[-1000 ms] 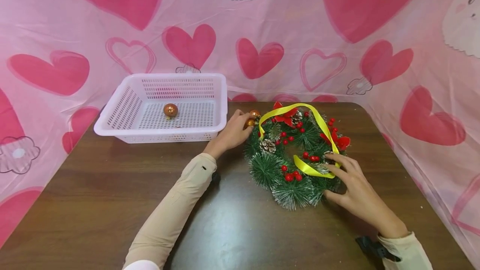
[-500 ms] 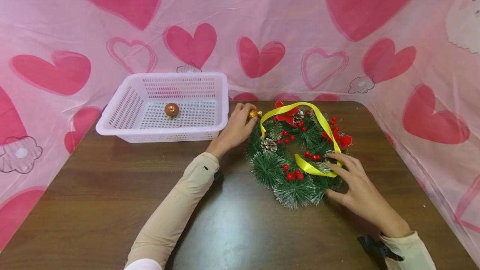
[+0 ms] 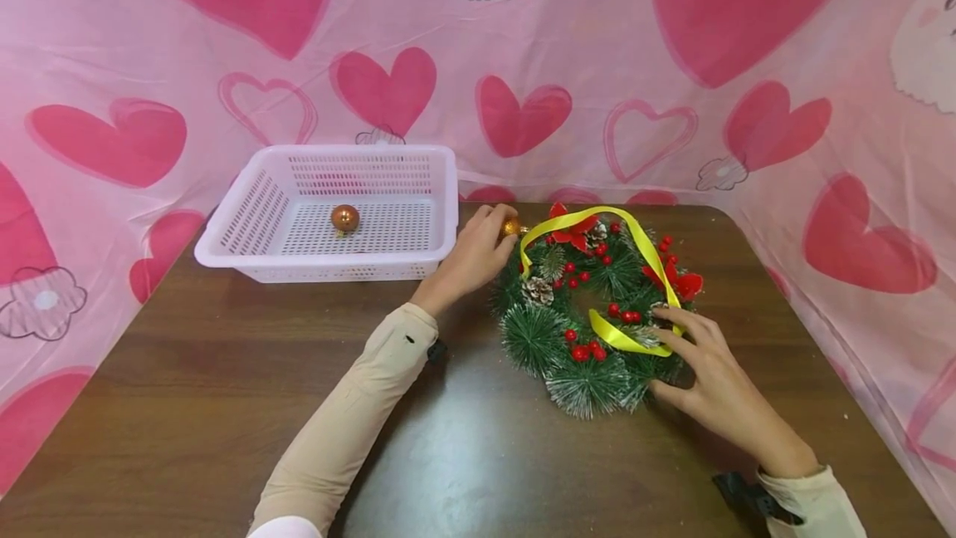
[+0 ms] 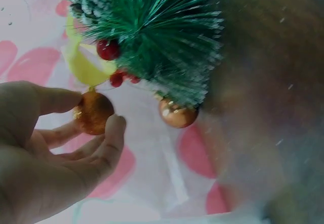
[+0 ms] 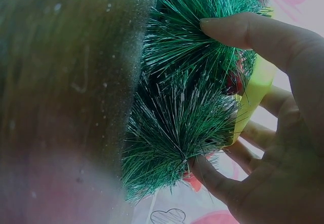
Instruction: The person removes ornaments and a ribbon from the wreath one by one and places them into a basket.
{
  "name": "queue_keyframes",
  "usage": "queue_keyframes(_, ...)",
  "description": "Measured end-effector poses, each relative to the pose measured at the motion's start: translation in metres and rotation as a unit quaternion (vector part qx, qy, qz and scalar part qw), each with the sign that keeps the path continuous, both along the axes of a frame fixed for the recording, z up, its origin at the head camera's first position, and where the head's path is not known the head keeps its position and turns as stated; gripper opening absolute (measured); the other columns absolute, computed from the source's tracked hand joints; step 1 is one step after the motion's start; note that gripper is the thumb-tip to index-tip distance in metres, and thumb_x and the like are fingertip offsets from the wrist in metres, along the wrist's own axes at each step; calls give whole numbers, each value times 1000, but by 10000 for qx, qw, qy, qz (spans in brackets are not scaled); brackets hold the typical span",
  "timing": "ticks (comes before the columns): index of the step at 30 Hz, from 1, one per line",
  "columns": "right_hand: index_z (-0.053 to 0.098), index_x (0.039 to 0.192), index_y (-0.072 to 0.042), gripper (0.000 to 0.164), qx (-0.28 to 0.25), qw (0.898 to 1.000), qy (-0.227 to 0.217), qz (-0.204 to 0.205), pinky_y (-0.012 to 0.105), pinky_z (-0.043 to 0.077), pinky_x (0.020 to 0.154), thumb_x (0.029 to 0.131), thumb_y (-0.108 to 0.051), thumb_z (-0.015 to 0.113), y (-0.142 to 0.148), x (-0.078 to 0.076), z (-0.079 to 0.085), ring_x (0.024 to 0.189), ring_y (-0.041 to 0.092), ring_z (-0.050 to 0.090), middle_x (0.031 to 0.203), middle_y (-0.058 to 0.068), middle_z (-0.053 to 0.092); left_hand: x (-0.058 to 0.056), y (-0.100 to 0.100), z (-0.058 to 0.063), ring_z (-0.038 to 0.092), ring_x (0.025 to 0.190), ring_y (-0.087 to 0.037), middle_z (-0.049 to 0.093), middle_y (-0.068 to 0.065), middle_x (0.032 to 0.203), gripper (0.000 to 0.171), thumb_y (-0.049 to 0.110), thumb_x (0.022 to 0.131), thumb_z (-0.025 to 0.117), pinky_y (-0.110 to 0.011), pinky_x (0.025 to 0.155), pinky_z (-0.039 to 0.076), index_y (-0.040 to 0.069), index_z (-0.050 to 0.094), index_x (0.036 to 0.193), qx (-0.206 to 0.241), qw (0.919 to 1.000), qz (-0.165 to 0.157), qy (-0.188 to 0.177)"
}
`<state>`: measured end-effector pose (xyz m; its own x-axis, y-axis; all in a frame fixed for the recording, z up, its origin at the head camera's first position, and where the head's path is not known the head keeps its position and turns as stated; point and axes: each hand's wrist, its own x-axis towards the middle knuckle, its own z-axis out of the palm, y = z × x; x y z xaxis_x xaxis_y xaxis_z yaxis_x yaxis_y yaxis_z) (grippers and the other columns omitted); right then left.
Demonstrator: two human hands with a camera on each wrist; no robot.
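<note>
Gold glitter covers the small ball (image 3: 511, 227) that your left hand (image 3: 472, 251) pinches between thumb and fingers, a narrow hold just above the middle of the frame. The relation that seems to matter most is here: the ball sits at the upper-left edge of the wreath (image 3: 532, 341), to its left and next to the loop of yellow ribbon (image 3: 633, 222). Your left hand is the nearer one; your right hand (image 3: 705, 380) is across on the wreath's right side, fingers spread wide and bent over the rim, holding it by the green needles. Neither round thing has a long axis to follow, but the ball's cap (image 4: 91, 88) faces the ribbon in the left wrist view; you cannot tell whether it is fastened there. In that same view a smooth copper ball (image 4: 178, 115) lies against the greenery beyond your fingertips, and the head view does not show it. Watch the edges: the white basket (image 3: 321, 262) at upper left has its right rim just beside your left hand, with another ball (image 3: 345, 218) on its floor, and the pink cloth (image 3: 556, 31) rises close behind the far edge of the table (image 3: 463, 438). Your widest room appears to be toward the bottom centre and lower left, where the wood stretches between your forearms and beyond the left one.
</note>
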<state>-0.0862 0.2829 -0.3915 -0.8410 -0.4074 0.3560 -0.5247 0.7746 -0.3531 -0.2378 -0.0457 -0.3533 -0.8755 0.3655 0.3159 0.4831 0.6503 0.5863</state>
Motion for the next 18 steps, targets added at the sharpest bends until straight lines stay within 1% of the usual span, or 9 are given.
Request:
queue_keyframes(5,65,123,-1,65,17,10000,-36,-30,63,36,89,63,-8,89,0,0,0,129,41,32,143,13,45,7,-1,9,58,91,-21,60,-9,106,30,17,97,62,-37,79,51,5,59,124,-498,9988,-27,8)
queue_keyframes(8,65,123,-1,66,10,10000,-65,-48,64,36,89,63,-9,89,0,0,0,129,40,32,144,13,44,9,-2,13,57,90,-21,61,-8,103,27,15,95,63,-38,79,50,5,62,120,-722,9973,-89,38)
queue_keyframes(12,65,123,-1,66,-3,10000,-78,-53,64,36,89,63,-9,90,0,1,0,130,40,32,144,13,44,12,-4,16,55,90,-22,61,-9,103,27,12,94,64,-38,80,50,3,64,120,-858,9961,-187,80)
queue_keyframes(18,64,124,0,66,14,9999,-99,-45,66,37,89,63,-9,90,0,0,0,130,41,32,144,13,44,14,-9,21,57,93,-22,62,-9,102,28,5,90,66,-37,83,50,3,67,117,-953,9949,-297,129)
